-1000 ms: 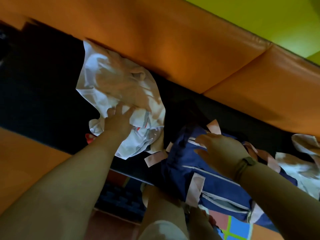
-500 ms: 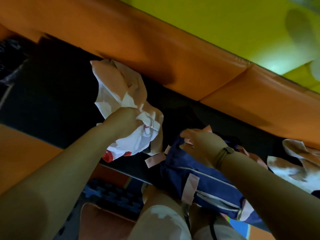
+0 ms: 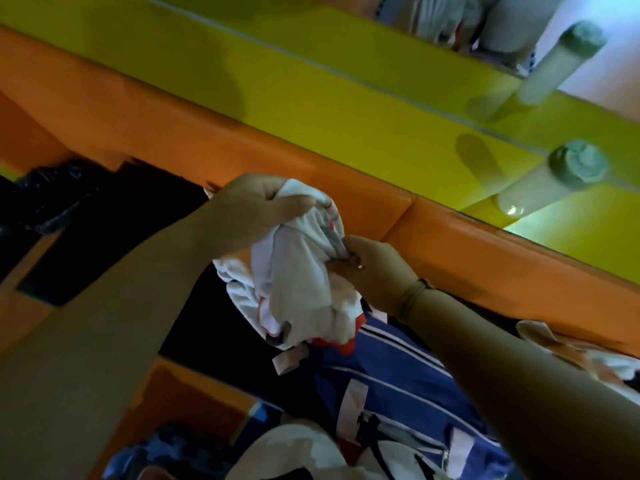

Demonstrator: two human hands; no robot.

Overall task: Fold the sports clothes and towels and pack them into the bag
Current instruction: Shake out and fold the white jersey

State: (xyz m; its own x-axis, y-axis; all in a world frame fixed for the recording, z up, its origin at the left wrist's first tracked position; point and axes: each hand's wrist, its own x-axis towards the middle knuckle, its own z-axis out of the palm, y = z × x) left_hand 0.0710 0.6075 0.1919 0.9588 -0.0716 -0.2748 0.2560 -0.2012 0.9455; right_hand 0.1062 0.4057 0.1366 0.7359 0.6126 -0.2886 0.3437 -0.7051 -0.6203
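the left hand (image 3: 256, 206) gripped the top of a bunched white garment (image 3: 301, 282) with red trim, its fingers (image 3: 294, 203) clenched round the cloth. the right hand (image 3: 374, 268) pinched the garment's edge from the other side. the garment hung lifted between both hands, just above the blue bag (image 3: 398, 382), before an orange padded wall (image 3: 173, 133). more white cloth (image 3: 588, 362) lay to the right.
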